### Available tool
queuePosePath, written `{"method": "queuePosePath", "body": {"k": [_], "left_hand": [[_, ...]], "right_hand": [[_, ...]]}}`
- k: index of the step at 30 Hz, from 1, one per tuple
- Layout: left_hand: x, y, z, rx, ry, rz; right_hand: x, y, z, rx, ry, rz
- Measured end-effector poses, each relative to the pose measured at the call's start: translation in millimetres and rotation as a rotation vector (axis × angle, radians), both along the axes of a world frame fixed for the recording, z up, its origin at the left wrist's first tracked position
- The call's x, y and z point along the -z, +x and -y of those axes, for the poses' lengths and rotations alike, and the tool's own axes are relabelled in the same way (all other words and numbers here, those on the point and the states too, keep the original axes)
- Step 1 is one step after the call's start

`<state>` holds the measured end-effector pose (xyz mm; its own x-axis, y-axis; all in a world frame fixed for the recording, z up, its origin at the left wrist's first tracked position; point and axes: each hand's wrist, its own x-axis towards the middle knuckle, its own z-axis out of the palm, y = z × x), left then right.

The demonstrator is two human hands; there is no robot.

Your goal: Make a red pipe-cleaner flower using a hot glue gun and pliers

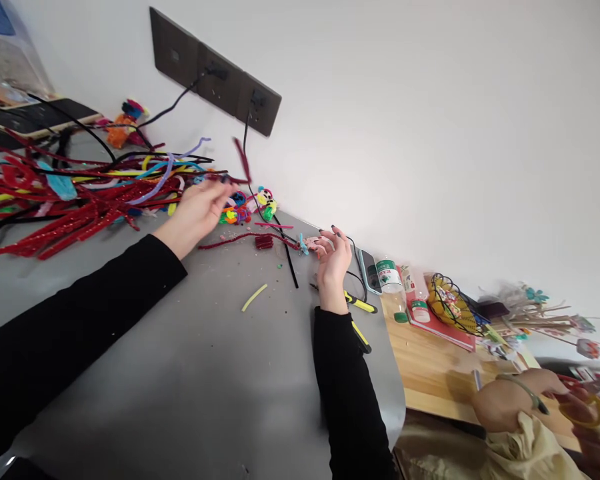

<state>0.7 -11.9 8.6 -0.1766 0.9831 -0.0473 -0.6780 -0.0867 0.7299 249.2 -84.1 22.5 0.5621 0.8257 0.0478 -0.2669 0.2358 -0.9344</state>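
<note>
My left hand [196, 212] reaches over the grey table [190, 373] toward a heap of pipe cleaners [70, 200], its fingers pinched on a dark red pipe cleaner [241, 160] that is blurred by motion. Further right, my right hand [332, 257] is curled around a small pink and blue pipe-cleaner figure [311, 245]. A dark red pipe cleaner with a coiled end [263, 241] lies between my hands. Both my arms are in black sleeves.
A yellow scrap [254, 297] and a black stem [289, 262] lie on the table. Yellow-handled pliers [359, 305], a phone [369, 271] and a bottle [391, 281] sit to the right. Another person's hands [525, 400] hold yellow scissors [587, 403] over a wooden table [430, 373]. A wall socket panel [213, 70] has cables plugged in.
</note>
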Motion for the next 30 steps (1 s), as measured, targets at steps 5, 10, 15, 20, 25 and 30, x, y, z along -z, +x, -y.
{"method": "queuePosePath", "body": {"k": [5, 10, 15, 20, 25, 30], "left_hand": [[2.4, -9.8, 4.8, 0.129, 0.001, -0.086], [3.0, 5.7, 33.0, 1.216, 0.256, -0.641], [1.5, 2.7, 10.2, 0.229, 0.072, -0.094], [1.8, 0.4, 6.7, 0.153, 0.070, -0.012], [3.8, 11.2, 24.2, 0.350, 0.250, -0.236], [-0.6, 11.1, 29.8, 0.372, 0.366, -0.473]], "right_hand": [[2.7, -2.3, -0.2, -0.032, -0.002, 0.019], [0.5, -3.1, 1.5, -0.032, -0.007, 0.008], [-0.3, 1.5, 1.2, -0.051, -0.011, 0.021], [1.4, -0.9, 2.9, -0.248, -0.004, 0.125], [-2.0, -10.2, 10.7, -0.515, 0.039, 0.283], [-2.6, -11.9, 15.5, -0.779, 0.044, 0.328]]}}
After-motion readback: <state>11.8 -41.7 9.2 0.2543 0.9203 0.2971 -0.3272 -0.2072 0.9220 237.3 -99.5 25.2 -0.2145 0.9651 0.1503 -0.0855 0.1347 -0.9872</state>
